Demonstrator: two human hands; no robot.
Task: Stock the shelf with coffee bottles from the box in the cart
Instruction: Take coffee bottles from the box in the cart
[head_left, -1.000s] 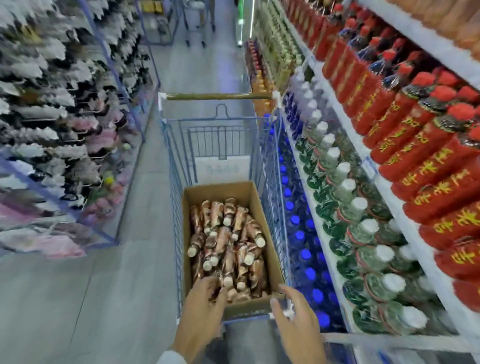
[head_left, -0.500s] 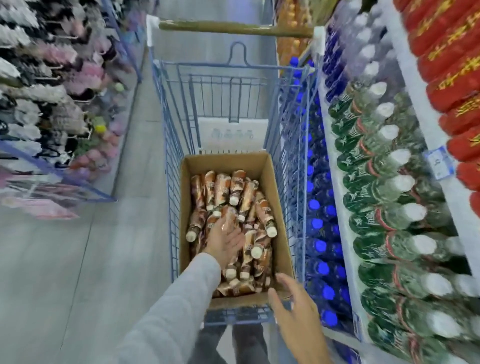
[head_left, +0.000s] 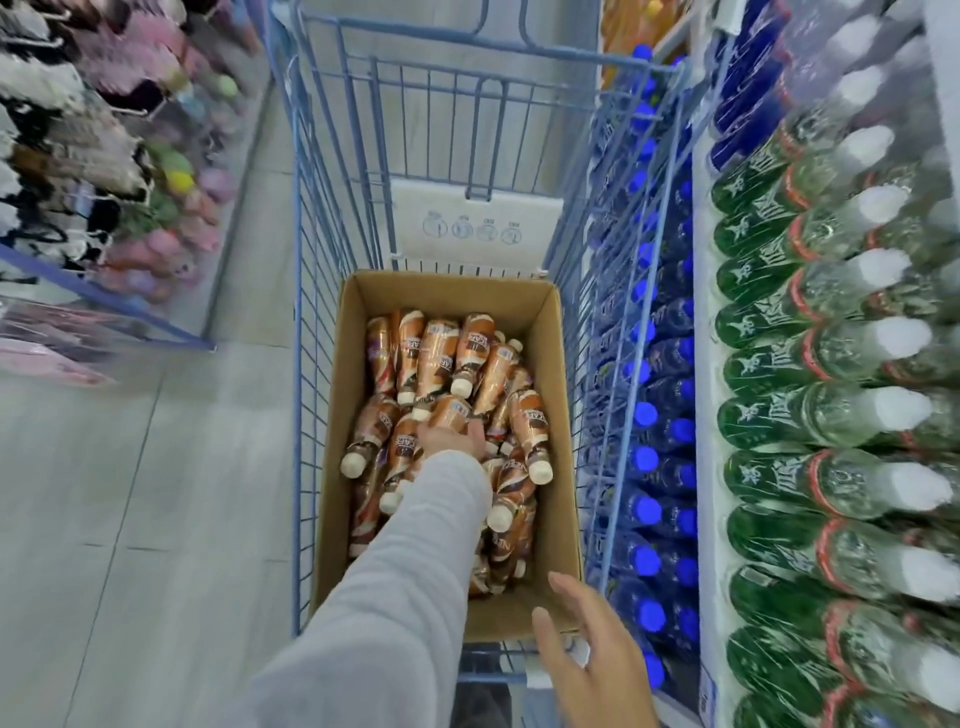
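An open cardboard box (head_left: 565, 415) sits in the blue wire cart (head_left: 304, 291), filled with several brown coffee bottles (head_left: 439, 358) with cream caps, lying in a loose heap. My left hand (head_left: 451, 440), in a grey sleeve, reaches deep into the box and its fingers curl over one coffee bottle (head_left: 448, 409) in the middle of the heap; the bottle still rests among the others. My right hand (head_left: 589, 662) hovers open, fingers spread, above the box's near right corner and the cart's near rim, holding nothing.
Shelving on the right stands close to the cart: green bottles with white caps (head_left: 831, 364) on top, blue-capped bottles (head_left: 647, 415) on the row below. Racks of hanging goods (head_left: 104, 171) line the left of the grey tiled aisle (head_left: 130, 493).
My left hand has pushed further into the box and closed over a bottle. The view has dropped closer to the cart. My right hand stays open at the near corner.
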